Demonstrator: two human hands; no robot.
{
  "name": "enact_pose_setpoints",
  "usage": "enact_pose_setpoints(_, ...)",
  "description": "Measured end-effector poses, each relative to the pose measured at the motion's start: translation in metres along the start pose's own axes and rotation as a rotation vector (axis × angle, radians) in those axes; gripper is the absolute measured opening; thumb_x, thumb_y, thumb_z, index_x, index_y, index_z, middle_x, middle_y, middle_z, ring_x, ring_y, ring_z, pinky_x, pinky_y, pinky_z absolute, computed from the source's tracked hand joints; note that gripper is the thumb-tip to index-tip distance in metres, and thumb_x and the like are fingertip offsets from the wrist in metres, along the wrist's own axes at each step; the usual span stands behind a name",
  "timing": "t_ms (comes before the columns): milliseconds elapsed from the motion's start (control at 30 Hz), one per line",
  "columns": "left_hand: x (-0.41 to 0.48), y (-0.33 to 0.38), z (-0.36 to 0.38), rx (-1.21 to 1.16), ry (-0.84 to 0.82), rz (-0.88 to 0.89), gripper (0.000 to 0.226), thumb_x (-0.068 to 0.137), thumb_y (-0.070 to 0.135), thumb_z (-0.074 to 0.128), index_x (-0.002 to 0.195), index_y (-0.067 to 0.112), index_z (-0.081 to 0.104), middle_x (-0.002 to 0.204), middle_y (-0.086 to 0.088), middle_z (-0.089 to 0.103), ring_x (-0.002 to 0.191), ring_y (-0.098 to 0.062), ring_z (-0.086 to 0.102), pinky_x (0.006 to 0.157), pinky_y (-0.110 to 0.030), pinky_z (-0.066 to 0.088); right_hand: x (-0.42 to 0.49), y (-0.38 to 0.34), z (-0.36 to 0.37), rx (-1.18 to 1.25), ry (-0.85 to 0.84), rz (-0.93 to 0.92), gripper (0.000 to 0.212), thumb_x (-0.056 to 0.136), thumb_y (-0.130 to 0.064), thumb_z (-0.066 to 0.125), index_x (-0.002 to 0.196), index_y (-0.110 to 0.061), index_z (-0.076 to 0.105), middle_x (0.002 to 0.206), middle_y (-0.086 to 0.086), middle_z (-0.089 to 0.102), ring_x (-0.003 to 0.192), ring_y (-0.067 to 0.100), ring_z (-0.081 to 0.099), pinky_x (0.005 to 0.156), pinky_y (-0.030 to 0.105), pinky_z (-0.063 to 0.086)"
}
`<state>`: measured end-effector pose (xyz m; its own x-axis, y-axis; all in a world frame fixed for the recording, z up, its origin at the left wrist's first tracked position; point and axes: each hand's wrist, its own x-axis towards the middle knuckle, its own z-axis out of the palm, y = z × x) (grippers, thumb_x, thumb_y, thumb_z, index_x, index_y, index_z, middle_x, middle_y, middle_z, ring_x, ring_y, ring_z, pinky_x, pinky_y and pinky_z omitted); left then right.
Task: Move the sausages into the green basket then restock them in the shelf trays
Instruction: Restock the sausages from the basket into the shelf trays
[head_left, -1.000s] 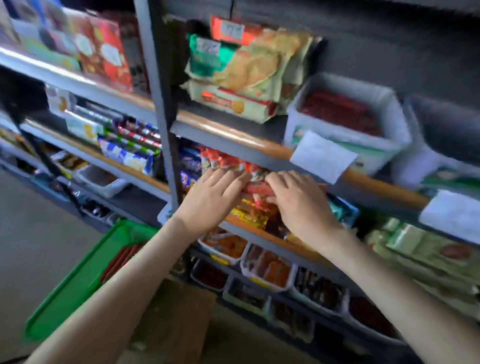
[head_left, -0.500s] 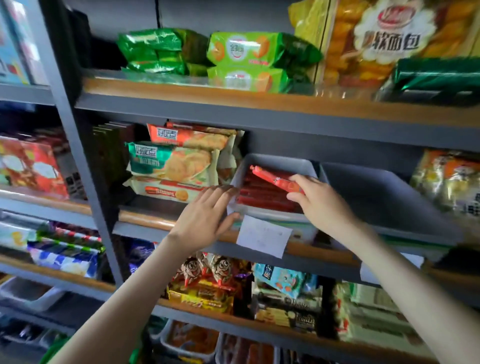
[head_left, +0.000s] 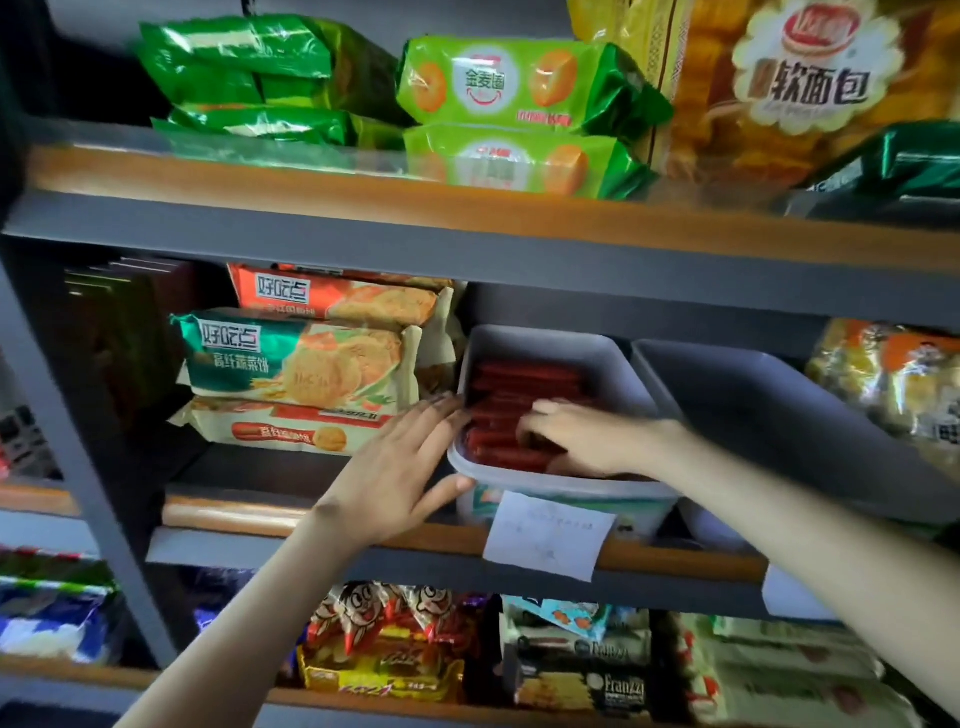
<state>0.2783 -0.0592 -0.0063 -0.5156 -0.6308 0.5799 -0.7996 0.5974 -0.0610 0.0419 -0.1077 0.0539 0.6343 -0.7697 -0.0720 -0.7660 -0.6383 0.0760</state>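
Note:
A white shelf tray (head_left: 618, 364) on the middle shelf holds several red sausages (head_left: 524, 376) lying in rows. My right hand (head_left: 592, 439) is inside the tray, low on the front rows, its bent fingers and thumb round a sausage there. My left hand (head_left: 400, 467) touches the tray's front left corner, with straight fingers along the left wall and the thumb under the front rim. The green basket is out of view.
A second grey tray (head_left: 779, 415) stands right of the sausage tray, with nothing visible inside. A paper label (head_left: 548, 535) hangs below the tray on the shelf edge. Biscuit packs (head_left: 301, 364) are stacked to the left. Snack packs fill the shelves above and below.
My view rose from the lower shelves and basket to the middle shelf. My right hand carried a sausage over the tray and lowered into it. My left hand moved onto the tray's corner.

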Motion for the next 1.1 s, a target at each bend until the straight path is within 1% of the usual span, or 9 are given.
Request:
enact_pose_setpoints(67,0.001,-0.002,0.001,-0.011,-0.002,0.01,0.059,0.099,0.05,0.029,0.136,0.006,0.04,0.138,-0.014,0.047,0.13,-0.027,0.041,0.108,-0.036,0.032,-0.001,0.003,0.004,-0.018,0.004,0.029,0.055,0.09,-0.014,0.055,0.139,-0.025,0.031,0.133,0.0,0.033,0.123,0.021,0.033,0.104,0.045,0.034)
enact_pose_setpoints(133,0.001,-0.002,0.001,-0.013,0.001,0.017,0.061,0.099,0.05,0.029,0.137,0.004,0.041,0.14,-0.015,0.046,0.132,-0.028,0.039,0.11,-0.034,0.028,-0.004,0.005,0.008,0.021,-0.071,0.052,0.062,0.097,-0.027,0.045,0.149,-0.029,0.013,0.153,0.001,0.016,0.14,0.024,0.014,0.115,0.046,0.016)
enact_pose_setpoints(233,0.0,-0.002,0.002,-0.017,-0.002,0.017,0.062,0.099,0.051,0.028,0.136,0.004,0.041,0.14,-0.015,0.046,0.132,-0.028,0.039,0.11,-0.033,0.026,-0.003,0.007,0.013,0.149,-0.165,0.099,0.066,0.098,-0.043,0.037,0.152,-0.025,0.004,0.16,0.0,-0.005,0.146,0.022,-0.009,0.117,0.043,-0.006)
enact_pose_setpoints(433,-0.003,0.0,0.0,0.011,0.001,-0.004,0.062,0.099,0.052,0.026,0.136,0.005,0.04,0.14,-0.014,0.047,0.13,-0.025,0.039,0.108,-0.03,0.024,-0.007,-0.001,0.005,0.245,-0.236,0.157,0.054,0.1,-0.038,0.029,0.151,-0.03,0.014,0.16,-0.002,0.0,0.146,0.024,-0.006,0.116,0.048,-0.004)
enact_pose_setpoints(567,-0.003,0.003,-0.002,0.037,-0.018,-0.027,0.064,0.099,0.053,0.024,0.136,0.004,0.042,0.138,-0.014,0.049,0.127,-0.024,0.04,0.106,-0.029,0.025,-0.022,0.0,0.005,0.377,-0.253,0.274,0.055,0.098,-0.054,0.021,0.15,-0.037,0.016,0.16,-0.006,0.002,0.147,0.022,-0.004,0.117,0.046,-0.003)
enact_pose_setpoints(633,-0.003,0.005,-0.004,0.054,-0.034,-0.038,0.066,0.099,0.054,0.021,0.136,0.004,0.042,0.137,-0.015,0.05,0.127,-0.024,0.041,0.106,-0.029,0.025,-0.021,-0.001,0.004,0.322,-0.235,0.228,0.053,0.099,-0.05,0.024,0.15,-0.036,0.016,0.16,-0.006,0.003,0.147,0.021,-0.004,0.117,0.046,-0.002)
enact_pose_setpoints(833,-0.013,0.021,-0.013,0.114,-0.055,-0.143,0.065,0.099,0.053,0.022,0.139,0.005,0.041,0.138,-0.015,0.051,0.126,-0.03,0.048,0.107,-0.032,0.023,-0.022,-0.018,-0.014,-0.004,0.057,0.096,0.056,0.101,-0.044,0.029,0.151,-0.034,0.004,0.159,-0.007,-0.002,0.146,0.018,-0.002,0.118,0.045,0.002)
enact_pose_setpoints(967,-0.046,0.044,-0.02,0.061,-0.035,-0.27,0.065,0.099,0.051,0.024,0.145,0.006,0.034,0.147,-0.012,0.041,0.136,-0.024,0.033,0.114,-0.027,0.012,-0.034,-0.048,-0.018,-0.009,0.303,0.034,0.054,0.101,-0.041,0.029,0.151,-0.027,0.012,0.159,-0.004,0.012,0.144,0.018,0.012,0.115,0.04,0.012)
enact_pose_setpoints(1100,-0.112,0.064,-0.027,0.039,-0.031,-0.412,0.065,0.099,0.049,0.029,0.149,0.008,0.026,0.154,-0.006,0.027,0.142,-0.018,0.02,0.117,-0.024,0.006,-0.034,-0.102,0.003,0.006,0.535,-0.185,0.055,0.097,-0.039,0.038,0.146,-0.015,0.034,0.149,0.006,0.038,0.134,0.025,0.036,0.101,0.039,0.027)
